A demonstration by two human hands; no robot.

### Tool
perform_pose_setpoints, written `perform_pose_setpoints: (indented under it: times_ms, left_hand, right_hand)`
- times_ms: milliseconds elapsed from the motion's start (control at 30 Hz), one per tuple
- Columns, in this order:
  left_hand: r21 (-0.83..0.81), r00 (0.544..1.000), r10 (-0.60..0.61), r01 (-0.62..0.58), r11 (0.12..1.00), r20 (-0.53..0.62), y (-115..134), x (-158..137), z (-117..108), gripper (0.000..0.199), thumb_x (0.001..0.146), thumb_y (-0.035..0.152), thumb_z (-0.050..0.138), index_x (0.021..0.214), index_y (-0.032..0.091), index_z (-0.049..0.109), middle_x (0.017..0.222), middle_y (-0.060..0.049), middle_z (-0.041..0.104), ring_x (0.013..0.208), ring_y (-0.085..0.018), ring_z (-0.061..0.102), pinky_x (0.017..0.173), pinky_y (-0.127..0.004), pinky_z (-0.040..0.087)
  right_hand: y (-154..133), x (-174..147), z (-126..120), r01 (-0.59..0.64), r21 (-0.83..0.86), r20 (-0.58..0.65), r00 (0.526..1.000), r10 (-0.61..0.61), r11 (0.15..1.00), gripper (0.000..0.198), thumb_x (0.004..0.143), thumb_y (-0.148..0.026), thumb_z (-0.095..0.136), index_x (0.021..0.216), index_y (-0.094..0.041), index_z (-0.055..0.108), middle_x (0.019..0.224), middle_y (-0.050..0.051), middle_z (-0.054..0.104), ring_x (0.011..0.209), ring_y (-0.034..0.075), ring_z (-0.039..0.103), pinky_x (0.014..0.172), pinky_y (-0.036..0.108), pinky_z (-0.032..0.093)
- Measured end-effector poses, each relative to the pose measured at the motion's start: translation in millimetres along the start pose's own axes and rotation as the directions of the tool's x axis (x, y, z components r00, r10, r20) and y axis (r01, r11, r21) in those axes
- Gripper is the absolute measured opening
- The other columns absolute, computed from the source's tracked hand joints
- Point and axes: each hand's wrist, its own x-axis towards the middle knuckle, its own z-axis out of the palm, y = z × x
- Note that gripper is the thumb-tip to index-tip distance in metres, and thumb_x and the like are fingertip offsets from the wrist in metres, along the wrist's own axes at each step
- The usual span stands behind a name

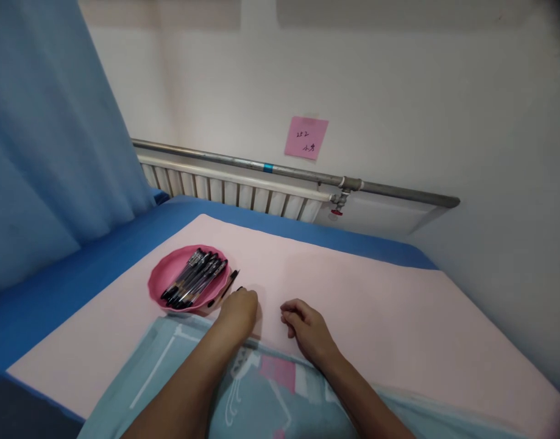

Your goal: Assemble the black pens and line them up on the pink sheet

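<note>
At the far left a blue curtain [55, 134] is hanging down onto the blue table [33, 323], and a pale pink sheet [353, 292] is covering much of the tabletop. On its left part the pink tray [155, 280] is sitting, and a bundle of pens [195, 280] is lying aslant inside it, side by side. A loose pen [223, 291] is lying outside, just beside the tray's right edge. My left hand [242, 310] is resting near it, the fingers curling inward under the back of the hand; a dark tip is showing at its far edge, and I cannot tell whether I am gripping anything. Behind, a radiator [245, 196] is standing under a pipe [192, 153], and a pink note [306, 138] is sticking to the wall. My right hand [304, 326] is hovering over or resting on the sheet, fingers loosely bending, partly open, visibly holding nothing. Teal cloth [165, 353] is spreading beneath my forearms.
</note>
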Motion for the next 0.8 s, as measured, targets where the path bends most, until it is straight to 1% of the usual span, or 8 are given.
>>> perform_pose_setpoints:
  times_ms: [100, 267, 400, 500, 600, 633, 733, 800]
  left_hand:
    - [0.022, 0.999, -0.037, 0.037, 0.999, -0.025, -8, -5, -7, 0.035, 0.078, 0.003, 0.038, 0.105, 0.011, 0.06, 0.105, -0.018, 0.061, 0.097, -0.024, 0.06, 0.079, -0.032, 0.046]
    - [0.056, 0.997, -0.077, 0.078, 0.995, -0.024, -19, -6, -13, 0.038, 0.076, 0.0, 0.036, 0.102, 0.009, 0.062, 0.103, -0.02, 0.061, 0.094, -0.027, 0.06, 0.075, -0.035, 0.047]
    - [0.072, 0.998, -0.031, 0.035, 0.997, -0.055, -7, -13, -11, 0.039, 0.077, 0.002, 0.035, 0.104, 0.009, 0.062, 0.111, -0.019, 0.056, 0.103, -0.027, 0.053, 0.079, -0.035, 0.045]
    - [0.045, 0.998, 0.045, -0.042, 0.998, -0.051, 6, -24, -8, 0.033, 0.076, 0.006, 0.04, 0.099, 0.013, 0.063, 0.105, -0.016, 0.059, 0.099, -0.024, 0.054, 0.081, -0.034, 0.044]
    - [-0.019, 0.991, 0.114, -0.116, 0.993, -0.073, 3, -38, 3, 0.029, 0.076, 0.006, 0.041, 0.094, 0.013, 0.062, 0.096, -0.013, 0.061, 0.092, -0.023, 0.055, 0.08, -0.035, 0.042]
    - [-0.037, 0.99, 0.105, -0.109, 0.993, -0.097, -3, -43, 10, 0.028, 0.076, 0.007, 0.04, 0.091, 0.013, 0.062, 0.093, -0.012, 0.061, 0.091, -0.024, 0.055, 0.08, -0.035, 0.042]
    - [-0.087, 0.977, -0.024, 0.005, 0.996, -0.214, -31, -57, 36, 0.027, 0.084, 0.018, 0.035, 0.082, 0.014, 0.062, 0.09, -0.012, 0.061, 0.087, -0.024, 0.055, 0.08, -0.037, 0.04]
    - [-0.109, 0.94, -0.073, 0.038, 0.993, -0.334, -49, -64, 52, 0.031, 0.087, 0.023, 0.033, 0.083, 0.016, 0.062, 0.096, -0.012, 0.06, 0.089, -0.023, 0.053, 0.082, -0.037, 0.039]
  right_hand:
    - [-2, -1, 0, 0.004, -0.022, 0.006, 1.0, -0.004, 1.0, 0.015, 0.072, -0.022, 0.047, 0.081, -0.017, 0.058, 0.068, -0.002, 0.056, 0.046, 0.009, 0.05, 0.047, 0.023, 0.041]
    - [-4, -2, 0, 0.0, -0.031, 0.016, 1.0, 0.0, 1.0, 0.014, 0.072, -0.022, 0.047, 0.08, -0.018, 0.058, 0.07, -0.001, 0.056, 0.048, 0.009, 0.05, 0.047, 0.023, 0.041]
    - [-4, -3, 0, 0.005, -0.044, 0.018, 1.0, -0.004, 0.999, 0.014, 0.073, -0.023, 0.047, 0.08, -0.018, 0.058, 0.071, -0.002, 0.057, 0.048, 0.009, 0.05, 0.048, 0.023, 0.042]
    - [-3, -2, 1, 0.02, -0.075, 0.019, 1.0, -0.018, 0.997, 0.015, 0.073, -0.024, 0.047, 0.081, -0.019, 0.058, 0.071, -0.001, 0.057, 0.048, 0.01, 0.049, 0.048, 0.024, 0.042]
    - [-2, 2, 2, 0.104, -0.16, 0.003, 0.994, -0.105, 0.982, 0.014, 0.073, -0.023, 0.046, 0.078, -0.019, 0.059, 0.073, 0.0, 0.058, 0.057, 0.013, 0.053, 0.056, 0.027, 0.045]
    - [-2, 5, 3, 0.137, -0.19, -0.003, 0.99, -0.141, 0.972, 0.014, 0.074, -0.023, 0.046, 0.077, -0.019, 0.059, 0.073, 0.001, 0.059, 0.061, 0.014, 0.055, 0.059, 0.027, 0.045]
    - [-2, 16, 10, 0.22, -0.25, -0.004, 0.974, -0.228, 0.943, 0.015, 0.076, -0.022, 0.044, 0.075, -0.019, 0.059, 0.074, 0.002, 0.059, 0.067, 0.016, 0.056, 0.064, 0.029, 0.045]
    - [-3, 27, 19, 0.286, -0.277, 0.002, 0.955, -0.297, 0.917, 0.017, 0.078, -0.022, 0.044, 0.08, -0.019, 0.06, 0.08, 0.004, 0.06, 0.073, 0.017, 0.057, 0.068, 0.03, 0.045]
